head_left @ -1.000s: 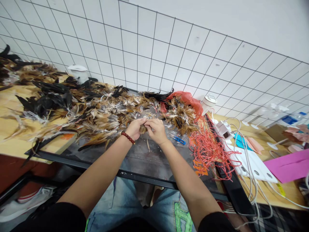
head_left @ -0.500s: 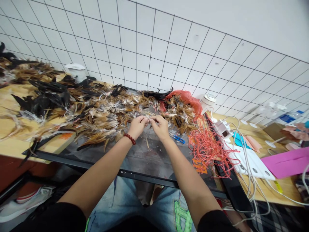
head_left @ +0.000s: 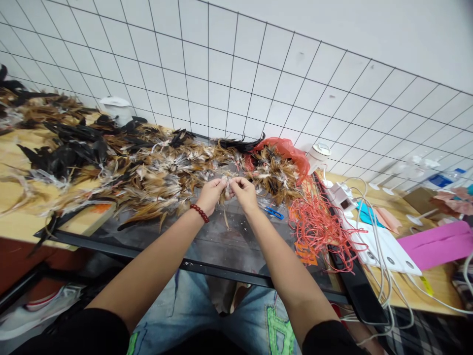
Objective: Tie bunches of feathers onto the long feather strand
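Right grip (head_left: 244, 193) on feathers (head_left: 226, 188), again visible

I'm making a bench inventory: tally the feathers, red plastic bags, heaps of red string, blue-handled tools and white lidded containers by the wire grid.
Red plastic bag: 1
Heap of red string: 1
Blue-handled tool: 1
White lidded containers: 2
Feathers: too many to count
Total without feathers: 5

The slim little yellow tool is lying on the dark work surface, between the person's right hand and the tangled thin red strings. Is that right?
The colour is wrong: the head view shows the slim little tool is blue. It does lie on the dark work surface, between the person's right hand and the tangled thin red strings.
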`<state>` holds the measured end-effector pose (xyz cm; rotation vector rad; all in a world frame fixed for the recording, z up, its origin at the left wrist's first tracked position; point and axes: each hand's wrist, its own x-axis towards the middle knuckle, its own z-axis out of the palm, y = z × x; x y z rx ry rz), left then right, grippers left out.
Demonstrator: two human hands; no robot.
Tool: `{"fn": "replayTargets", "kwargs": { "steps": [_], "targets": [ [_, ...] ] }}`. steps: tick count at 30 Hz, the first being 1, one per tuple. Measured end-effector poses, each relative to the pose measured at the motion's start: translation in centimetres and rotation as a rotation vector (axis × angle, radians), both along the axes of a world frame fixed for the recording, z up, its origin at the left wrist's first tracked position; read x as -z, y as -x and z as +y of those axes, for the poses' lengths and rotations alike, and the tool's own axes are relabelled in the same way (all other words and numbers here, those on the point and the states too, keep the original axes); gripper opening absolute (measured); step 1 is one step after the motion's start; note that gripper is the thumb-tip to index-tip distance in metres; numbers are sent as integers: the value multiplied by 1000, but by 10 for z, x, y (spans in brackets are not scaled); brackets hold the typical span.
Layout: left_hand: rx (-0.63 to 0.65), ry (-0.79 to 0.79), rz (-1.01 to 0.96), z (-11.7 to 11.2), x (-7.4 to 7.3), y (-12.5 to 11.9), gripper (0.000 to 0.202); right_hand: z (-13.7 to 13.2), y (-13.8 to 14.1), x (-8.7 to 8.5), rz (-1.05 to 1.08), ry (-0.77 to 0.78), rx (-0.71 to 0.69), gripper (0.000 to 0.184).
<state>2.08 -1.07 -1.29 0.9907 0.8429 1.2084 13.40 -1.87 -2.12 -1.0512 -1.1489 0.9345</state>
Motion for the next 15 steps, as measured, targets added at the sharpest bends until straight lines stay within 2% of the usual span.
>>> {"fn": "replayTargets", "kwargs": {
  "steps": [6,10,13,15],
  "targets": [
    [27,-31,53,-3,-5,1,28,1,-2,4,-148,-125,126,22],
    [21,-62,116,-4,-6,2,29,1,-5,2,-240,-179,152,20],
    [37,-98,115,-4,-5,3,29,1,-7,1,-200,-164,115,22],
    [74,-123,89,-3,-6,4,28,2,-9,0,-77,-110,16,27]
  ]
}}
